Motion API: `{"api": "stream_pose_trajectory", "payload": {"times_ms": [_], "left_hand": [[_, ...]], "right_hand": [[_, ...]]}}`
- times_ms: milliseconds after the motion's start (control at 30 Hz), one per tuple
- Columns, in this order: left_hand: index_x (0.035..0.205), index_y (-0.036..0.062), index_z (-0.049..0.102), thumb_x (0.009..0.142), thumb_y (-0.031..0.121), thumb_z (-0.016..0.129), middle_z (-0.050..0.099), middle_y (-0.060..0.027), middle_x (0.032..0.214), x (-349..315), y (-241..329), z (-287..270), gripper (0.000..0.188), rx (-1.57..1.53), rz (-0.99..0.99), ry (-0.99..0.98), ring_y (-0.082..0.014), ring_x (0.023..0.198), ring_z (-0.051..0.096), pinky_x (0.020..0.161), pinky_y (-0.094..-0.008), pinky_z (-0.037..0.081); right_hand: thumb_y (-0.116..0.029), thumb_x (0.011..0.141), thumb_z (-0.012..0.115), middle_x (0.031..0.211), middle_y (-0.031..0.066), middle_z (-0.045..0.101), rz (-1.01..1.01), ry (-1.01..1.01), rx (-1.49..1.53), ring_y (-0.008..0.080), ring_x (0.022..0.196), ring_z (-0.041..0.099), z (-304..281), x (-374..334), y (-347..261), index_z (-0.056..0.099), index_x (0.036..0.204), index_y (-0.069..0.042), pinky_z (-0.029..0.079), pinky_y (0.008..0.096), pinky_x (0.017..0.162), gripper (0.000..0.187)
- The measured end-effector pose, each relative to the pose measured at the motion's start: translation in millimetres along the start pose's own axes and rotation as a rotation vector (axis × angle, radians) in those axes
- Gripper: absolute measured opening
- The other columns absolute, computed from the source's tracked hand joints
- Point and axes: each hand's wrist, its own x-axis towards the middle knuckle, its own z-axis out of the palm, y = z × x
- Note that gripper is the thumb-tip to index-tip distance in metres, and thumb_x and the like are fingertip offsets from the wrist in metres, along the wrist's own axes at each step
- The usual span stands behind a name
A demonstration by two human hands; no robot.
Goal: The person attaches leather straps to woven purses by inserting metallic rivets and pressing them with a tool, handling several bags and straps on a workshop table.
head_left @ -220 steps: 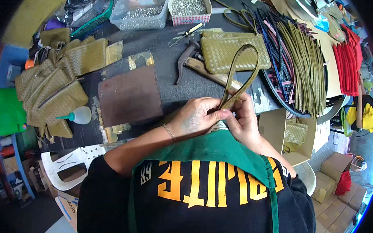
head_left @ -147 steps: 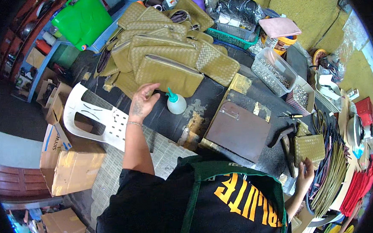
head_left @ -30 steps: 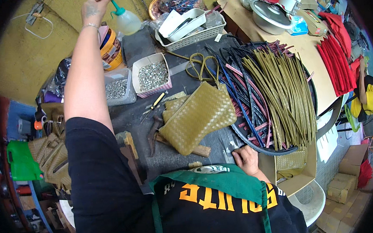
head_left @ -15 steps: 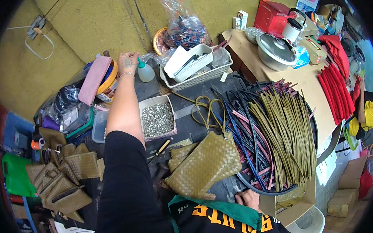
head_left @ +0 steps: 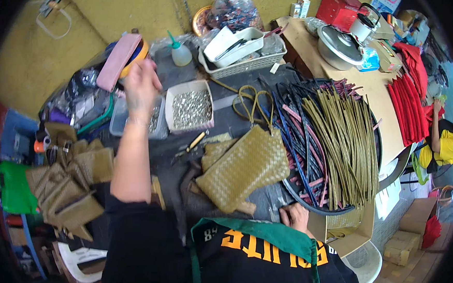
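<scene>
My left hand is raised over the back left of the dark table, blurred, with its fingers partly bent. Beneath it lies a clear plastic tub of small metal pieces; beside that, an open white box holds several similar ones. A squeeze bottle with a green nozzle stands to the hand's right, apart from it. My right hand rests at the near table edge, fingers loosely laid down. Next to it are a woven olive pouch with a looped strap and a round black tray of strips.
Olive strips cover the tray's right side. More woven pouches lie at left. A handled awl-like tool lies mid-table. Behind stands a white basket; a pot and red pieces occupy the right table. Another person sits far right.
My left hand has moved back from beside the squeeze bottle, toward me and slightly left, over the plastic tub. The bottle stays standing. My right hand remains at the table edge.
</scene>
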Motion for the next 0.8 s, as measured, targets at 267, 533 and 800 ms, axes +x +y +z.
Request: {"api": "stream_pose_trajectory", "payload": {"times_ms": [267,533,800], "left_hand": [[0.060,0.0039,0.047,0.078,0.015,0.056,0.045,-0.0068,0.050,-270,59,6,0.023,0.287,0.029,-0.322,-0.0181,0.040,0.045,0.040,-0.0291,0.037],[0.067,0.0040,0.048,0.078,0.016,0.055,0.049,-0.0117,0.057,-313,76,29,0.018,0.240,0.157,-0.299,-0.0295,0.054,0.051,0.047,-0.0365,0.039],[0.088,0.0022,0.046,0.080,0.010,0.050,0.051,-0.0100,0.080,-315,78,35,0.012,-0.166,-0.140,-0.323,-0.0213,0.074,0.054,0.065,-0.0301,0.045]], "right_hand": [[-0.007,0.066,0.062,0.067,0.0104,0.048,-0.131,-0.029,0.100,0.0293,0.061,0.049,0,-2,-1,0.053,0.069,-0.007,0.037,0.0383,0.053,0.009],[-0.008,0.063,0.063,0.064,0.0088,0.048,-0.215,-0.083,0.237,0.0274,0.061,0.049,44,-36,93,0.054,0.069,-0.007,0.039,0.0376,0.051,0.011],[-0.012,0.063,0.065,0.066,0.0084,0.048,-0.370,-0.028,0.036,0.0265,0.061,0.049,16,-12,39,0.055,0.069,-0.009,0.039,0.0380,0.052,0.012]]}}
